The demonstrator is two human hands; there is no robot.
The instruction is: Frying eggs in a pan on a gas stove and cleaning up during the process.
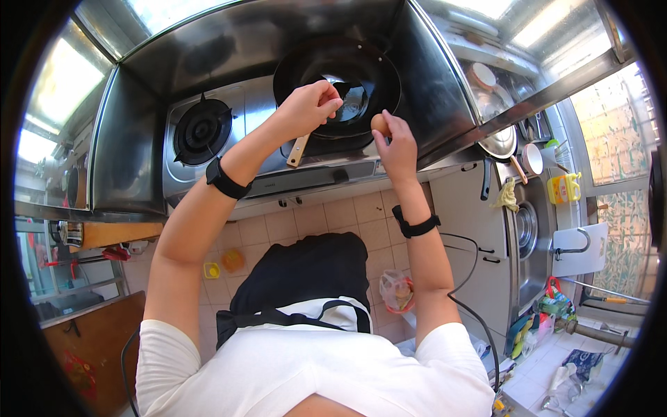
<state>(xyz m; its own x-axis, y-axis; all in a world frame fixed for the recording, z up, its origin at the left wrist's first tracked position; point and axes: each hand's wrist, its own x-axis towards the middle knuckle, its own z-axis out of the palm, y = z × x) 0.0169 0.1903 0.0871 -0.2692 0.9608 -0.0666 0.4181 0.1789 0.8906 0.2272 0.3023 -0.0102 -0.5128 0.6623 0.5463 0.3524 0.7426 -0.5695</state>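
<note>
A dark wok (297, 73) with a shiny pool of clear liquid in its bottom sits on the right side of the gas stove. Its light wooden handle (298, 151) points toward me. My left hand (312, 107) hangs over the wok's near left part, fingertips drawn together; nothing shows between them, though the inside of the curl is hidden. At the wok's near right rim, my right hand (397, 143) grips a brown egg (379, 124) between thumb and fingers. The egg's shell looks whole on the visible side.
Left of the wok is a bare gas burner (202, 131). Metal panels (432, 78) wall the stove. To my right are a steel sink (532, 271), a lidded pan (497, 143) and a yellow jug (564, 188). A plastic bag (394, 286) and a cable (471, 313) are lower right.
</note>
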